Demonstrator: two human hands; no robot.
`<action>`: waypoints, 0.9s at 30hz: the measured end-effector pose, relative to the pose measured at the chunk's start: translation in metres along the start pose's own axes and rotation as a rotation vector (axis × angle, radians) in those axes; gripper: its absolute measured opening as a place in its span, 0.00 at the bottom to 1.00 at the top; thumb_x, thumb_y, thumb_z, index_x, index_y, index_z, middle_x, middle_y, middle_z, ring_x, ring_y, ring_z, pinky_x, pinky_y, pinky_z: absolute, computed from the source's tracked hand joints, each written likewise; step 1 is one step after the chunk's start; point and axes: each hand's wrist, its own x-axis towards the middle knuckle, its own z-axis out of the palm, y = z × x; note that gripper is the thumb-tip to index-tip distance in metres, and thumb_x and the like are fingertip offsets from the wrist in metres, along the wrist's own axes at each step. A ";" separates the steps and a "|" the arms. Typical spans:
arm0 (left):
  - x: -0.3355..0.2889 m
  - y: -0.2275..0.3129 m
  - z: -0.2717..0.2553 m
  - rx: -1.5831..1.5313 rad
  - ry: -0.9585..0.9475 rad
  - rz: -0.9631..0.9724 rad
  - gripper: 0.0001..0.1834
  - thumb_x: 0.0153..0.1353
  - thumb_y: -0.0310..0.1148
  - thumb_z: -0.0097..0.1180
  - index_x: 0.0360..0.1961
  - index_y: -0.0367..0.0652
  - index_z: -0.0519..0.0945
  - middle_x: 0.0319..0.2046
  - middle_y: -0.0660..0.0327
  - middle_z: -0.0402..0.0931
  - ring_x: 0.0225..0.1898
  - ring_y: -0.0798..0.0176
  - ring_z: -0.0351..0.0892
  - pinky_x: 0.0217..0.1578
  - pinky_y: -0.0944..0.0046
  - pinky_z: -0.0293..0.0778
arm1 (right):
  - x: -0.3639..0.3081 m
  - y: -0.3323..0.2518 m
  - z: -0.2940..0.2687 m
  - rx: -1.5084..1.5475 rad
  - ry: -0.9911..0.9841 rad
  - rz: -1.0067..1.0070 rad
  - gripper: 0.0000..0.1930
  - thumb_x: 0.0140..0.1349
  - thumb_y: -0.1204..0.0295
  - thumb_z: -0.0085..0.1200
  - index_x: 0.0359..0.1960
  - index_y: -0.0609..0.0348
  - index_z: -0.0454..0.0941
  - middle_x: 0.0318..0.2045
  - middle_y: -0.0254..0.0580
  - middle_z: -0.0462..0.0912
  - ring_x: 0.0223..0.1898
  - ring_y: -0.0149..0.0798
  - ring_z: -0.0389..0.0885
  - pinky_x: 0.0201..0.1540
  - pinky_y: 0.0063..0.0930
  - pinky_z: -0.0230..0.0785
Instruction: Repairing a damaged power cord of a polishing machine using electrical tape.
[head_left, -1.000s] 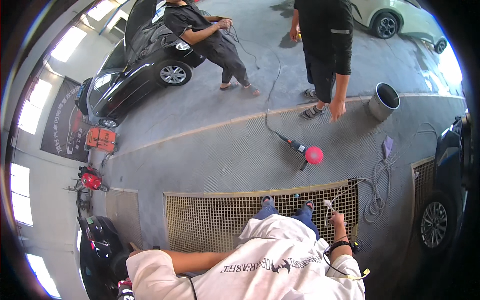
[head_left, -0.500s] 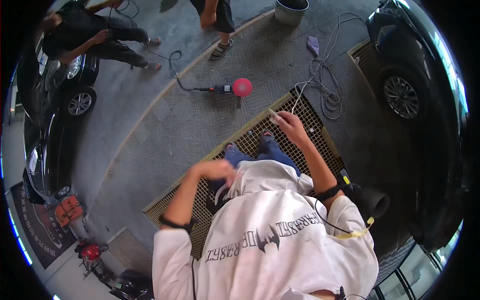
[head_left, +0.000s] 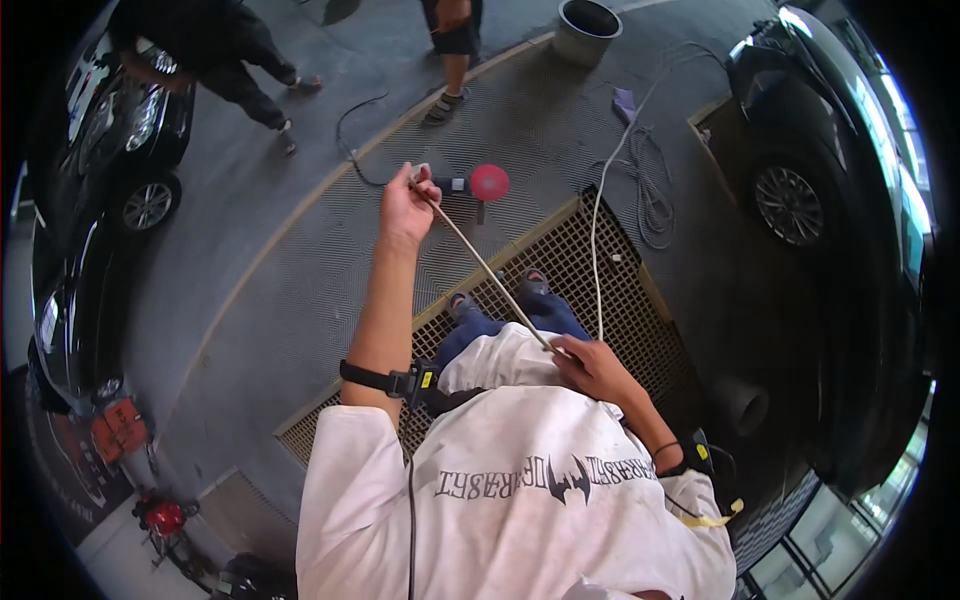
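A pale cord [head_left: 475, 252] is stretched taut between my two hands. My left hand [head_left: 408, 208], raised beyond my feet, is closed on the cord near a small whitish piece at its end that I cannot make out. Close to my shirt front, my right hand [head_left: 597, 370] grips the same cord lower down. From there the pale line runs up to a loose coil [head_left: 652, 195] on the floor at the right. Past my left hand lies a power polisher [head_left: 458, 185] with a round red pad [head_left: 489, 183], its body partly hidden by my fingers.
I stand on a floor grating [head_left: 640, 300]. Black cars flank me, one at left [head_left: 110, 230], one at right [head_left: 850, 250]. A grey bucket [head_left: 586, 35] and a purple cloth [head_left: 624, 104] lie ahead. Two people stand at the far left and top. A dark cable [head_left: 345, 145] trails from the polisher.
My left hand has swung up and forward from my waist and now holds the cord. My right hand has drawn back toward my shirt, pulling the cord tight. The person at far left has shifted.
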 end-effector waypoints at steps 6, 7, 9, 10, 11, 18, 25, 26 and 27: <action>-0.036 -0.002 -0.041 0.096 0.065 0.174 0.16 0.71 0.42 0.43 0.33 0.40 0.71 0.17 0.69 0.62 0.16 0.74 0.55 0.19 0.72 0.54 | -0.017 0.040 0.002 0.164 -0.006 0.293 0.10 0.63 0.70 0.50 0.42 0.61 0.77 0.20 0.40 0.77 0.22 0.30 0.74 0.30 0.27 0.68; -0.043 -0.011 -0.042 0.116 0.024 0.225 0.17 0.71 0.43 0.42 0.32 0.40 0.71 0.15 0.70 0.59 0.16 0.75 0.53 0.18 0.72 0.51 | -0.015 0.049 -0.002 0.108 -0.087 0.406 0.12 0.63 0.69 0.52 0.44 0.63 0.76 0.27 0.44 0.80 0.28 0.33 0.79 0.35 0.27 0.71; -0.067 -0.021 -0.034 0.212 -0.010 0.257 0.17 0.71 0.43 0.42 0.32 0.41 0.71 0.15 0.71 0.57 0.16 0.76 0.51 0.18 0.73 0.49 | -0.006 0.070 0.007 0.079 0.075 0.240 0.17 0.64 0.65 0.53 0.48 0.65 0.74 0.37 0.49 0.81 0.39 0.37 0.81 0.45 0.29 0.73; -0.082 -0.029 -0.022 0.310 -0.045 0.293 0.18 0.72 0.44 0.42 0.32 0.41 0.71 0.15 0.72 0.54 0.16 0.77 0.50 0.17 0.73 0.47 | 0.003 0.076 0.005 0.116 0.076 0.282 0.21 0.64 0.62 0.54 0.52 0.65 0.71 0.44 0.51 0.79 0.46 0.41 0.79 0.50 0.32 0.71; -0.095 -0.037 -0.014 0.315 -0.048 0.284 0.18 0.72 0.44 0.42 0.32 0.41 0.71 0.15 0.72 0.54 0.16 0.77 0.50 0.17 0.73 0.47 | 0.020 0.078 0.002 0.156 0.079 0.324 0.25 0.64 0.60 0.55 0.55 0.65 0.68 0.50 0.53 0.76 0.53 0.44 0.76 0.56 0.34 0.68; -0.159 -0.076 0.016 0.867 -0.376 0.287 0.15 0.71 0.39 0.44 0.32 0.38 0.75 0.18 0.72 0.63 0.18 0.80 0.53 0.19 0.75 0.50 | 0.138 -0.030 -0.030 1.513 0.034 0.092 0.30 0.69 0.47 0.39 0.62 0.59 0.61 0.58 0.50 0.71 0.59 0.44 0.70 0.60 0.41 0.64; -0.168 -0.088 0.018 0.952 -0.264 0.257 0.11 0.69 0.36 0.50 0.40 0.38 0.72 0.25 0.72 0.67 0.21 0.81 0.55 0.20 0.77 0.52 | 0.138 -0.049 -0.050 1.322 0.167 -0.133 0.19 0.68 0.65 0.49 0.56 0.61 0.65 0.51 0.50 0.76 0.52 0.42 0.78 0.54 0.41 0.74; -0.168 -0.084 0.012 0.945 -0.260 0.233 0.13 0.67 0.34 0.53 0.46 0.37 0.70 0.34 0.67 0.71 0.27 0.80 0.64 0.27 0.77 0.63 | 0.137 -0.051 -0.051 1.264 0.191 -0.163 0.19 0.68 0.66 0.50 0.56 0.62 0.65 0.51 0.50 0.77 0.52 0.41 0.78 0.54 0.40 0.73; -0.170 -0.086 0.017 0.950 -0.265 0.224 0.13 0.67 0.34 0.53 0.46 0.37 0.70 0.34 0.67 0.71 0.27 0.80 0.64 0.27 0.77 0.63 | 0.135 -0.053 -0.052 1.206 0.216 -0.190 0.19 0.67 0.66 0.51 0.56 0.62 0.66 0.51 0.49 0.77 0.52 0.41 0.77 0.55 0.40 0.73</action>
